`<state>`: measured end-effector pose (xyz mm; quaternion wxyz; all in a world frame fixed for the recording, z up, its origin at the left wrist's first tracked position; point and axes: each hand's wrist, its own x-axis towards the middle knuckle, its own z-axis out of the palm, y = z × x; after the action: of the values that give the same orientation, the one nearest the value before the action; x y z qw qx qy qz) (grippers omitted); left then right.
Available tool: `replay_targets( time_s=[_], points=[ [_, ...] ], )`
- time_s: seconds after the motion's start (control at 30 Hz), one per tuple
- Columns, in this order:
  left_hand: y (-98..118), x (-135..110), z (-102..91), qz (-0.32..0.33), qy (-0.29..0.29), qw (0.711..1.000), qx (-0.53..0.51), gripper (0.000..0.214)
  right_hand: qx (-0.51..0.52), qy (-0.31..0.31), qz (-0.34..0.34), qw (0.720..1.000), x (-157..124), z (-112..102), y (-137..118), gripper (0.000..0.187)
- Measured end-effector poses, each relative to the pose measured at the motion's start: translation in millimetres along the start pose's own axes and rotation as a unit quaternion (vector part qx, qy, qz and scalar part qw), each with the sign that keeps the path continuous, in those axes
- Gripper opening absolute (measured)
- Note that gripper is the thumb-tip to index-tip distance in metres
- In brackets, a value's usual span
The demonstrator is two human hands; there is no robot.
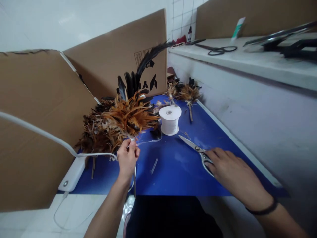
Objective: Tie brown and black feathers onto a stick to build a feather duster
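My left hand [127, 158] is closed in a pinch around the bound base of a feather bunch [133, 115]. Orange-brown feathers fan out above it, with long black ones rising at the back, and a thin stick shows below the hand. From these fingers a clear strip [148, 142] runs right toward a white spool [170, 120] standing on the blue tabletop [173, 172]. My right hand [230, 172] has its fingers on the handles of a pair of scissors [195, 147]. Their blades point toward the spool and look nearly closed.
More feather bunches [99, 129] are heaped at the left, and another [190, 94] lies far back. A white power box [73, 173] with cables sits at the left edge. Cardboard [119, 56] walls the back; black scissors [220, 50] rest on the right ledge [247, 62].
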<state>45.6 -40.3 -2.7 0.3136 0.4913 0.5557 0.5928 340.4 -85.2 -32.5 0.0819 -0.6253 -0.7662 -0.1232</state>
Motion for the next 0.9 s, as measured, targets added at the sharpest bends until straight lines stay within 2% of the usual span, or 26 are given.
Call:
replay_targets(
  time_s=[0.1, 0.2, 0.3, 0.4, 0.47, 0.5, 0.57, 0.63, 0.7, 0.8, 0.9],
  points=[
    [1.6, -1.5, -1.7, 0.007, 0.000, 1.000, 0.001, 0.030, 0.005, -0.033, 0.024, 0.999, -6.5, 7.8, 4.9, 0.020],
    [2.5, -2.4, -2.8, 0.006, -0.004, 1.000, 0.001, 0.030, -0.007, -0.067, 0.055, 0.996, -2.2, 6.8, 4.0, 0.017],
    [2.1, -2.1, -3.2, 0.000, -0.006, 1.000, 0.002, 0.031, -0.004, -0.085, 0.050, 0.995, 0.4, 5.2, 4.9, 0.017],
    [0.9, -0.9, -3.2, -0.001, -0.004, 1.000, 0.001, 0.031, 0.110, -0.089, 0.072, 0.987, -6.8, 7.2, 11.0, 0.018],
    [0.5, 0.0, -3.4, -0.001, 0.000, 1.000, -0.005, 0.031, 0.253, -0.078, 0.123, 0.956, -15.6, 6.2, 15.4, 0.023],
    [0.5, 0.3, -3.7, -0.002, 0.001, 1.000, -0.009, 0.031, 0.337, -0.070, 0.157, 0.926, -19.9, 3.6, 16.4, 0.028],
    [1.2, 0.9, -4.3, -0.003, 0.003, 1.000, -0.013, 0.032, 0.503, -0.084, 0.216, 0.832, -26.6, -6.6, 13.9, 0.043],
    [2.2, 1.2, -5.1, -0.001, 0.003, 1.000, -0.012, 0.031, 0.627, -0.173, 0.231, 0.723, -29.2, -20.2, 4.2, 0.063],
    [2.7, 1.1, -5.5, 0.003, 0.000, 1.000, -0.014, 0.031, 0.688, -0.253, 0.232, 0.639, -29.1, -31.1, -11.8, 0.069],
    [2.5, 0.4, -5.5, 0.006, 0.002, 1.000, -0.024, 0.029, 0.768, -0.291, 0.208, 0.531, -29.7, -32.6, -39.4, 0.068],
    [3.2, -0.8, -5.4, 0.005, 0.006, 1.000, -0.031, 0.029, 0.825, -0.325, 0.173, 0.429, -32.5, -20.7, -59.7, 0.061]
  ],
)
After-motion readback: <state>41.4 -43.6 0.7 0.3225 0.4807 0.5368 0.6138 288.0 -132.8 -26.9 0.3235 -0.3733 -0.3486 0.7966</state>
